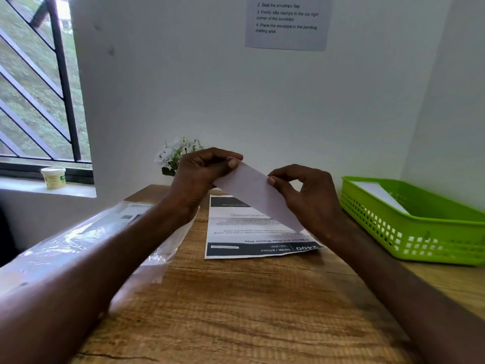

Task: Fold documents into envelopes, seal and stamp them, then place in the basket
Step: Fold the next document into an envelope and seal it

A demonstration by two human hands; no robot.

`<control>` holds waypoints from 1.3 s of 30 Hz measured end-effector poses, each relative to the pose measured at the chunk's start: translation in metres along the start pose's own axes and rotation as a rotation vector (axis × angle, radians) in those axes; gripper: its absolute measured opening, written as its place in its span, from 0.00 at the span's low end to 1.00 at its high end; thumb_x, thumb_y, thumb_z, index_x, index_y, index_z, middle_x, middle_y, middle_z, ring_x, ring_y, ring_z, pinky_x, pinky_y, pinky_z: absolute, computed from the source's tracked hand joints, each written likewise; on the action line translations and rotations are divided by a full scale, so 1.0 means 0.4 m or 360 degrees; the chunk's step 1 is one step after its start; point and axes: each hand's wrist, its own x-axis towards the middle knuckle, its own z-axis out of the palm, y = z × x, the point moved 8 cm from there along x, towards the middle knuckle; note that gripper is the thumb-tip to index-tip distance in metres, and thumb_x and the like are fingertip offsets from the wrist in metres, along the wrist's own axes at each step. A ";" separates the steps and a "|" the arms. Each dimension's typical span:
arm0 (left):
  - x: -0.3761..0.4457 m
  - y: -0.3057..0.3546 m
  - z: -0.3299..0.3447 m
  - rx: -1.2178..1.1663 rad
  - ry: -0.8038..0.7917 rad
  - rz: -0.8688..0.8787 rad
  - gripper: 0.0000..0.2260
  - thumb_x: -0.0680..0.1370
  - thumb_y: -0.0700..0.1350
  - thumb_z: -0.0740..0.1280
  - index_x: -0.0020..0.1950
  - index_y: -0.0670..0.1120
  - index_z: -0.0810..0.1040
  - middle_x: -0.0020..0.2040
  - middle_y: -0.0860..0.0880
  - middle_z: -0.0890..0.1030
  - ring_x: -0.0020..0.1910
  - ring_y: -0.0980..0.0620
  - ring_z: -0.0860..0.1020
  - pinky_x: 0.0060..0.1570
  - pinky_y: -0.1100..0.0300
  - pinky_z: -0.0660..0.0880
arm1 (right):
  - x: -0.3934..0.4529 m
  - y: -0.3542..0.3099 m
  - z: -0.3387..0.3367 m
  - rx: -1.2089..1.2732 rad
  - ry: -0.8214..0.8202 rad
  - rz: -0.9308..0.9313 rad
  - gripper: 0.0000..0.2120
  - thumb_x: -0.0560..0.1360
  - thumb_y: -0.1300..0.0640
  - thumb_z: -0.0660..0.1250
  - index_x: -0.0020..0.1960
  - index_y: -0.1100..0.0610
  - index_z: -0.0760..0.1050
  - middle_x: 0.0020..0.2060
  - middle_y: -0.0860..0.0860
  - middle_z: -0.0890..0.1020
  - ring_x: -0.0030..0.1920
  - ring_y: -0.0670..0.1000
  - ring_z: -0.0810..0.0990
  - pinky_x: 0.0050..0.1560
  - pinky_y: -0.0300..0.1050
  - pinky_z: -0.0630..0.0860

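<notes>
Head view shows a long white paper piece [252, 190], either a folded document or an envelope; the glare makes it hard to say which. It is held up above the desk, slanting down from upper left to lower right. The left hand [202, 174] pinches its upper end, thumb on the near face and fingers curled behind. The right hand [307, 195] pinches the upper long edge near the middle between thumb and forefinger, with the lower end running down against its palm. Holding it at two points off the desk likely keeps it taut and flat, so a crease or flap can be worked with the fingertips.

Beneath it a printed document [252, 235] lies flat on the wooden desk [236, 306], text upside down to the viewer, probably waiting its turn. Left of that a clear plastic packet [86, 232] lies partly under the left forearm; what it holds is not plain.

At the right, near the right hand, sits a green basket [430, 237] with perforated walls. One white piece [380, 195], seemingly an envelope, lies in it, leaning against the far wall.

On the windowsill stands a small tub [53, 177]. White flowers [175, 156] stand behind the left hand, and an instruction sheet [287, 22] hangs on the wall.
</notes>
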 end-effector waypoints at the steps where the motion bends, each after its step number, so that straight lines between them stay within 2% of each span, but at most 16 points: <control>1: 0.002 0.001 -0.003 -0.0024 0.0022 -0.0004 0.04 0.77 0.40 0.74 0.50 0.47 0.87 0.50 0.49 0.88 0.53 0.54 0.82 0.47 0.60 0.78 | 0.001 0.000 0.000 -0.0005 0.0001 0.0003 0.05 0.77 0.53 0.72 0.49 0.48 0.87 0.45 0.39 0.87 0.48 0.39 0.83 0.55 0.49 0.79; 4: 0.010 0.000 -0.033 -0.0123 0.0142 -0.0049 0.03 0.78 0.40 0.73 0.50 0.45 0.87 0.48 0.49 0.87 0.47 0.56 0.81 0.38 0.66 0.74 | 0.006 0.011 -0.005 -0.0064 0.0025 0.0043 0.04 0.76 0.52 0.72 0.46 0.48 0.87 0.42 0.39 0.86 0.46 0.40 0.83 0.54 0.50 0.79; 6: 0.017 -0.007 -0.061 -0.0160 0.0216 -0.0081 0.03 0.77 0.43 0.74 0.50 0.47 0.87 0.49 0.46 0.86 0.46 0.52 0.77 0.32 0.63 0.69 | 0.012 0.035 -0.018 -0.0118 0.0073 0.0125 0.05 0.75 0.51 0.71 0.45 0.47 0.86 0.41 0.40 0.87 0.45 0.43 0.84 0.53 0.52 0.79; 9: 0.024 -0.026 -0.094 -0.0226 0.0294 -0.0146 0.03 0.77 0.46 0.74 0.49 0.51 0.88 0.50 0.46 0.85 0.49 0.46 0.75 0.35 0.56 0.65 | 0.021 0.082 -0.047 -0.0179 0.0189 0.0330 0.04 0.75 0.51 0.72 0.45 0.47 0.86 0.40 0.42 0.87 0.45 0.46 0.84 0.51 0.50 0.79; 13: 0.015 -0.043 -0.081 -0.0357 0.0339 -0.0268 0.04 0.79 0.43 0.72 0.49 0.50 0.87 0.48 0.53 0.85 0.49 0.52 0.78 0.34 0.62 0.73 | 0.013 0.140 -0.068 -0.0096 0.0331 0.0607 0.04 0.77 0.54 0.72 0.46 0.51 0.87 0.41 0.45 0.86 0.45 0.47 0.83 0.49 0.46 0.77; 15: 0.010 -0.046 -0.069 -0.0417 0.0350 -0.0305 0.04 0.79 0.42 0.72 0.51 0.49 0.86 0.47 0.54 0.86 0.47 0.55 0.80 0.35 0.64 0.76 | 0.003 0.167 -0.054 0.0113 0.0362 0.0763 0.04 0.77 0.55 0.72 0.46 0.51 0.86 0.41 0.47 0.87 0.46 0.49 0.85 0.50 0.46 0.79; 17: 0.012 -0.054 -0.076 -0.0500 0.0413 -0.0345 0.04 0.79 0.40 0.71 0.51 0.48 0.86 0.47 0.53 0.86 0.46 0.56 0.82 0.37 0.63 0.78 | -0.016 0.184 -0.040 0.0481 0.0422 0.0972 0.05 0.79 0.55 0.70 0.45 0.52 0.83 0.41 0.49 0.87 0.45 0.51 0.87 0.44 0.44 0.79; 19: 0.012 -0.063 -0.091 -0.0632 0.0490 -0.0394 0.04 0.79 0.41 0.71 0.51 0.48 0.86 0.49 0.52 0.86 0.48 0.54 0.83 0.37 0.61 0.80 | -0.035 0.184 -0.030 0.0865 0.0421 0.1194 0.08 0.81 0.49 0.68 0.47 0.52 0.81 0.42 0.49 0.88 0.43 0.48 0.87 0.39 0.42 0.77; 21: 0.010 -0.070 -0.104 -0.0756 0.0559 -0.0438 0.06 0.75 0.44 0.74 0.52 0.48 0.86 0.53 0.50 0.86 0.51 0.52 0.83 0.38 0.58 0.81 | -0.038 0.169 -0.007 0.1149 0.0260 0.1306 0.17 0.77 0.37 0.67 0.52 0.50 0.79 0.42 0.46 0.88 0.45 0.46 0.87 0.45 0.46 0.79; 23: 0.005 -0.078 -0.101 -0.0889 0.0600 -0.0480 0.11 0.71 0.45 0.75 0.53 0.47 0.85 0.55 0.49 0.86 0.52 0.51 0.84 0.39 0.56 0.83 | -0.033 0.144 0.021 0.1399 0.0108 0.1307 0.25 0.70 0.32 0.70 0.56 0.50 0.78 0.48 0.47 0.88 0.51 0.49 0.87 0.50 0.50 0.78; 25: 0.001 -0.085 -0.085 -0.1008 0.0615 -0.0517 0.06 0.75 0.42 0.73 0.52 0.46 0.85 0.52 0.49 0.87 0.48 0.53 0.86 0.38 0.56 0.84 | -0.039 0.120 0.057 0.1564 -0.0003 0.1293 0.33 0.63 0.38 0.77 0.61 0.54 0.77 0.57 0.53 0.85 0.54 0.53 0.87 0.50 0.52 0.77; 26: 0.000 -0.088 -0.076 -0.1040 0.0615 -0.0534 0.04 0.78 0.40 0.72 0.51 0.46 0.84 0.49 0.49 0.87 0.46 0.53 0.86 0.37 0.56 0.84 | -0.045 0.115 0.073 0.1608 -0.0040 0.1292 0.33 0.62 0.43 0.79 0.62 0.56 0.76 0.58 0.55 0.85 0.54 0.55 0.87 0.48 0.51 0.77; 28: -0.001 -0.091 -0.055 -0.1071 0.0566 -0.0555 0.03 0.79 0.39 0.70 0.50 0.46 0.83 0.46 0.50 0.87 0.44 0.54 0.86 0.36 0.56 0.84 | -0.057 0.114 0.095 0.1653 -0.0065 0.1310 0.23 0.65 0.52 0.80 0.56 0.57 0.79 0.54 0.56 0.87 0.53 0.55 0.87 0.43 0.47 0.79; 30: 0.000 -0.090 -0.036 -0.1065 0.0471 -0.0549 0.07 0.74 0.42 0.72 0.52 0.45 0.83 0.50 0.49 0.86 0.47 0.53 0.85 0.35 0.56 0.83 | -0.065 0.119 0.099 0.1687 -0.0017 0.1354 0.15 0.69 0.57 0.78 0.53 0.58 0.80 0.48 0.54 0.88 0.50 0.55 0.88 0.38 0.44 0.80; 35: -0.012 -0.102 0.003 -0.0670 0.0135 -0.0735 0.17 0.71 0.43 0.74 0.59 0.43 0.82 0.57 0.42 0.86 0.50 0.46 0.87 0.38 0.55 0.85 | -0.057 0.139 0.082 0.1779 0.0179 0.1383 0.17 0.70 0.63 0.78 0.57 0.61 0.80 0.45 0.57 0.87 0.43 0.56 0.88 0.33 0.42 0.81; 39: -0.035 -0.120 0.016 -0.0363 -0.0098 -0.0944 0.23 0.70 0.39 0.76 0.63 0.35 0.79 0.53 0.38 0.87 0.49 0.39 0.87 0.45 0.50 0.86 | -0.053 0.153 0.063 0.1700 0.0263 0.1379 0.12 0.69 0.62 0.79 0.46 0.59 0.76 0.43 0.59 0.86 0.40 0.55 0.88 0.31 0.42 0.80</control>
